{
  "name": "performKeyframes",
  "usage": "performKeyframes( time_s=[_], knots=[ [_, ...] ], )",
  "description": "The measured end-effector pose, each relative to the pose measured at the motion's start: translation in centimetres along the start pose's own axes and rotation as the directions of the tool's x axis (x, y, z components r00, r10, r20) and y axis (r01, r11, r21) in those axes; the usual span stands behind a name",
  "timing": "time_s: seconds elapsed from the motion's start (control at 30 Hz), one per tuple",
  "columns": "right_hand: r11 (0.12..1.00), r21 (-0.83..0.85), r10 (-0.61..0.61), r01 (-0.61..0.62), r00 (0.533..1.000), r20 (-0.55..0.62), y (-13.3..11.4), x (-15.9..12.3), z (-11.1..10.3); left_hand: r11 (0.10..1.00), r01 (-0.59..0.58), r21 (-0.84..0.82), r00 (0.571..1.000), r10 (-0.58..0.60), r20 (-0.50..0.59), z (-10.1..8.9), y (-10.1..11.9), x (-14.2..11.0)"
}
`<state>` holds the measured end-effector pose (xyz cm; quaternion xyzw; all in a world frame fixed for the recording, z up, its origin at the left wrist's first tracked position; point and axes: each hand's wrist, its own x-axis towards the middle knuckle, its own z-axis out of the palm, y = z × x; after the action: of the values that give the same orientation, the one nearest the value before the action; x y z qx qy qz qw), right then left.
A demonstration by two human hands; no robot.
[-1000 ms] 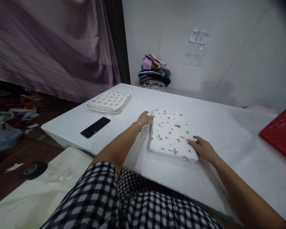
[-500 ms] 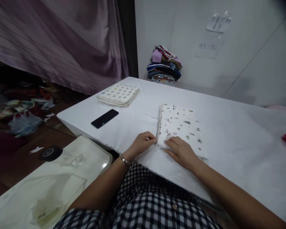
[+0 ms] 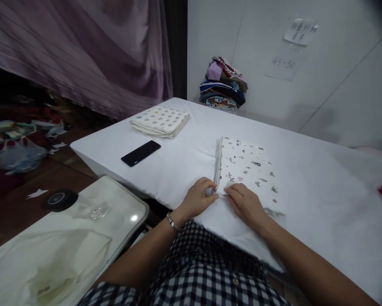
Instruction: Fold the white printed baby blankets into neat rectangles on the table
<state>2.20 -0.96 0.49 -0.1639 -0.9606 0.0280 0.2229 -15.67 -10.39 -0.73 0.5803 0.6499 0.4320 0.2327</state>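
A folded white cloth (image 3: 246,163) printed with small scattered figures lies on the white-covered table in front of me. At its near left corner, my left hand (image 3: 199,197) is closed, thumb and fingers bent around the edge. My right hand (image 3: 245,203) pinches the near edge just beside it, with the fingertips on top and the thumb lower. The layers along the cloth's left side show as a thin stack. Its near right corner is partly hidden behind my right forearm.
Left on the table (image 3: 191,146) lie a second folded patterned cloth (image 3: 162,121) and a black phone (image 3: 141,153). A pile of folded fabrics (image 3: 224,85) stands by the wall. Lower left, a white surface (image 3: 120,199) holds a black round object (image 3: 60,199) and a clear bag (image 3: 60,263).
My view has shifted slightly. My left hand has turned and its fingers have come further around the cloth's near left corner. My right hand stays on the near edge.
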Motion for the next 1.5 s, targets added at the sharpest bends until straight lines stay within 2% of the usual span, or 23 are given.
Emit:
performKeyframes(
  time_s=[0.13, 0.3, 0.43, 0.5, 0.57, 0.67, 0.73, 0.77, 0.83, 0.97, 1.1, 1.33, 1.5],
  knots=[
    [1.0, 0.009, -0.012, 0.012, 1.0, -0.02, 0.0, 0.0, 0.3, 0.998, -0.004, 0.062, 1.0, 0.006, -0.022, 0.2, 0.5, 0.1],
    [0.999, 0.047, -0.009, 0.009, 1.0, 0.011, -0.3, 0.1, 0.1, 0.997, -0.011, 0.08, 0.999, 0.015, -0.047, 0.5, 0.6, 0.3],
    [0.99, 0.138, 0.019, -0.02, 1.0, 0.014, 0.5, -0.2, -1.2, 0.998, 0.018, 0.063, 0.999, -0.016, -0.034, 0.5, 0.4, 0.3],
    [0.985, 0.143, 0.1, -0.094, 0.995, -0.03, 1.6, -0.9, -2.4, 0.998, 0.018, 0.061, 0.999, -0.016, -0.029, 0.4, 0.3, 0.3],
    [0.959, 0.13, 0.26, -0.25, 0.963, -0.063, 3.1, -2.1, -3.7, 0.999, 0.014, 0.051, 1.0, -0.013, -0.028, 0.5, 0.1, 0.4],
    [0.85, 0.127, 0.523, -0.512, 0.848, -0.086, 5.2, -5.2, -5.4, 0.999, 0.002, 0.047, 0.999, 0.0, -0.038, 0.5, -0.3, 0.5],
    [0.785, 0.141, 0.618, -0.604, 0.78, -0.1, 6.0, -7.6, -6.0, 0.998, -0.009, 0.057, 0.999, 0.011, -0.037, 0.6, -0.4, 0.6],
    [0.766, 0.15, 0.641, -0.625, 0.761, -0.101, 6.1, -8.7, -6.1, 0.998, -0.014, 0.065, 0.999, 0.016, -0.035, 0.6, -0.5, 0.6],
    [0.749, 0.164, 0.658, -0.642, 0.75, -0.072, 5.9, -10.6, -6.1, 0.996, -0.019, 0.087, 0.999, 0.022, -0.034, 0.7, -0.4, 0.7],
    [0.759, 0.141, 0.638, -0.636, 0.769, 0.037, 5.2, -12.3, -5.7, 0.99, -0.012, 0.141, 0.998, 0.021, -0.06, 0.9, -0.1, 1.0],
    [0.786, 0.058, 0.614, -0.616, 0.788, 0.043, 4.7, -11.7, -5.5, 0.979, -0.006, 0.204, 0.995, 0.027, -0.098, 1.3, 0.2, 1.3],
    [0.727, -0.069, 0.685, -0.683, 0.729, 0.012, 4.2, -10.2, -4.7, 0.941, -0.007, 0.339, 0.991, 0.052, -0.124, 1.7, 0.3, 1.3],
    [0.719, -0.135, 0.687, -0.681, 0.727, -0.01, 4.2, -10.5, -4.3, 0.912, 0.013, 0.409, 0.994, 0.031, -0.103, 1.8, 0.5, 1.3]
  ],
)
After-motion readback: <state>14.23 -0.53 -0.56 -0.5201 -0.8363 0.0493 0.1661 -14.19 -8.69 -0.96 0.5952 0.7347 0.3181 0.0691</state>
